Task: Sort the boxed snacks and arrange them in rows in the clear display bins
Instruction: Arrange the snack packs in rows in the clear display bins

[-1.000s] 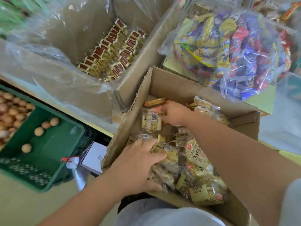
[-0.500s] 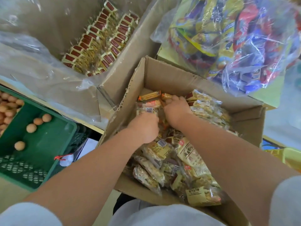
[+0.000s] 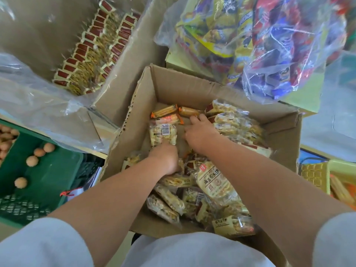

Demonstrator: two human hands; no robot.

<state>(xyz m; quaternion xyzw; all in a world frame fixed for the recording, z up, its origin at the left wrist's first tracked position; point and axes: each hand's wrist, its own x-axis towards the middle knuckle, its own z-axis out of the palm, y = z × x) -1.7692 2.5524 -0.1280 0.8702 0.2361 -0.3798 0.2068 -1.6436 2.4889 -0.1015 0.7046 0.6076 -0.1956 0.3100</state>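
An open cardboard box [image 3: 192, 87] in front of me holds many wrapped snack packets. My left hand [image 3: 166, 158] is curled down among them, its fingers at the lower edge of a pale packet with a barcode [image 3: 163, 132]; whether it grips that packet is unclear. My right hand [image 3: 200, 132] rests fingers-down on the box floor beside orange-ended snack bars [image 3: 167, 114], next to a row of clear packets [image 3: 237, 124] along the right wall. A larger bag with printed characters [image 3: 212, 182] lies near my right forearm.
A bigger plastic-lined carton [image 3: 123, 78] with neat rows of red-and-yellow packets [image 3: 92, 53] stands at the back left. A clear bag of colourful sweets [image 3: 260, 45] sits at the back right. A green crate [image 3: 48, 180] with round pale balls is at the left. Yellow baskets [image 3: 316, 176] are at the right.
My left hand has moved forward from the near packets to the barcode packet. My right hand has shifted slightly right, off the orange bars. My head has leaned in over the box.
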